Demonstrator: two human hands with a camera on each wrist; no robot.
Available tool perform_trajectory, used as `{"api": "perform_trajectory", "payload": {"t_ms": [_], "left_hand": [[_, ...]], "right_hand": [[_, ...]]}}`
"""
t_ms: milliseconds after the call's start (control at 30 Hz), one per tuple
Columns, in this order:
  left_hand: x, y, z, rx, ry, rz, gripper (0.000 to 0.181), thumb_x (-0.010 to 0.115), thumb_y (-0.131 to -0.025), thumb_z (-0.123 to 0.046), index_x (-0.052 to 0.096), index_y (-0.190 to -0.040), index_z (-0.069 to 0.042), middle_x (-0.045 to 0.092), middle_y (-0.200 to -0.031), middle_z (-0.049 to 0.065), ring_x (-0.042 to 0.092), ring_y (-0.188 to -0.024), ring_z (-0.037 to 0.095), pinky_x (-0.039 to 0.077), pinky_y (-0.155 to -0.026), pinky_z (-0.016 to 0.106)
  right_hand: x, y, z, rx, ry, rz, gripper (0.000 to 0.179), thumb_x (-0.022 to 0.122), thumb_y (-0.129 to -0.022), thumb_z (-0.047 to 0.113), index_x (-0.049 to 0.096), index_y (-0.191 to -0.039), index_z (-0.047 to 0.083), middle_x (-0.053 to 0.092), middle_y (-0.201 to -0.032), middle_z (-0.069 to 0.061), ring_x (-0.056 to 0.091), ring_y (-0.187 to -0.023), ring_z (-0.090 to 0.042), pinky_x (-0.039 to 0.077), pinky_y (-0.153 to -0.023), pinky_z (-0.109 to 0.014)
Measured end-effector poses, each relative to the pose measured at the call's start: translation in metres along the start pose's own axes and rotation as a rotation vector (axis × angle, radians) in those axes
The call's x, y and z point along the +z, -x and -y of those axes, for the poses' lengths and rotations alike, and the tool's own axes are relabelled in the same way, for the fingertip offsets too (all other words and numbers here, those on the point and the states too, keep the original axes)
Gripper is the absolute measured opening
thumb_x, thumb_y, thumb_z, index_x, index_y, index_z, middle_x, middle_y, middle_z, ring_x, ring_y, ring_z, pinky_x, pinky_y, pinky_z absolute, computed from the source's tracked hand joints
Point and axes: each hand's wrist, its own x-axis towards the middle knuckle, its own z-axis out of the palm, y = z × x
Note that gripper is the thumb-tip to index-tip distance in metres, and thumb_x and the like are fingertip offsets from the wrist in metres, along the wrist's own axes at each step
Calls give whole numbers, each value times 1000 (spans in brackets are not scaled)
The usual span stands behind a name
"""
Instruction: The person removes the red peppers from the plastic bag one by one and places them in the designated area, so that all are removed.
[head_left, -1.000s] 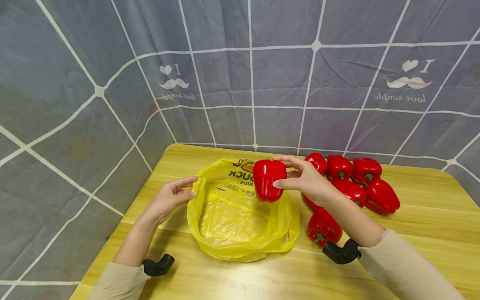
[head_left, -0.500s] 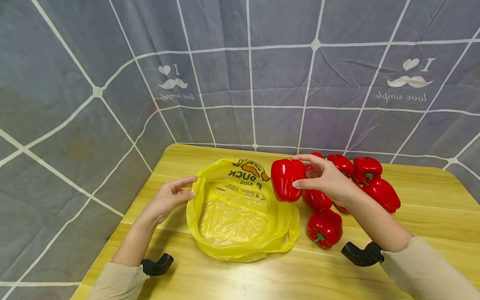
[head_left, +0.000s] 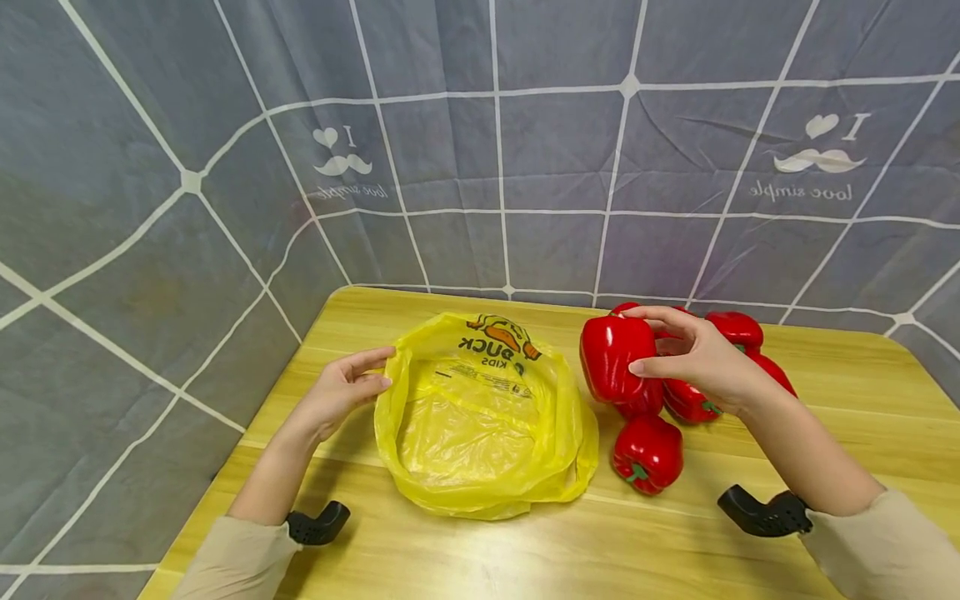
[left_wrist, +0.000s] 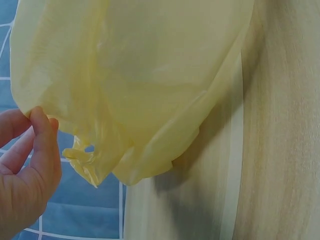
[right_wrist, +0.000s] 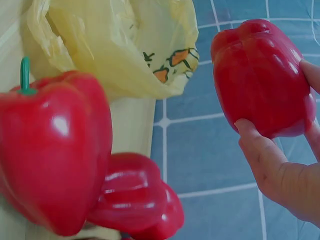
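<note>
A yellow plastic bag with a duck print stands with its mouth spread wide on the table; its inside shows only creased plastic. My left hand pinches the bag's left rim between thumb and fingers, as the left wrist view also shows. In my right hand a red bell pepper is gripped between thumb and fingers, to the right of the bag and in front of other peppers. The right wrist view shows the held bell pepper up off the table. Another bell pepper lies nearest the front, its green stem facing me.
Several more red bell peppers are clustered at the right rear of the wooden table, partly behind my right hand. A grey curtain with white grid lines hangs along the back and left edges.
My right hand has moved to the right with the bell pepper, from above the bag's right side to beside the pepper cluster. My left hand stays at the rim.
</note>
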Motion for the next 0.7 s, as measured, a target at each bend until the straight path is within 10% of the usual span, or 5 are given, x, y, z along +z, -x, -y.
{"api": "perform_trajectory", "payload": {"t_ms": [700], "left_hand": [[-1, -8, 3, 6, 29, -32, 54, 53, -91, 1, 32, -140, 9, 38, -134, 31, 56, -91, 3, 49, -78, 19]], "right_hand": [[-34, 20, -25, -74, -80, 22, 47, 57, -85, -7, 54, -124, 20, 61, -110, -2, 64, -91, -20, 55, -69, -37]]}}
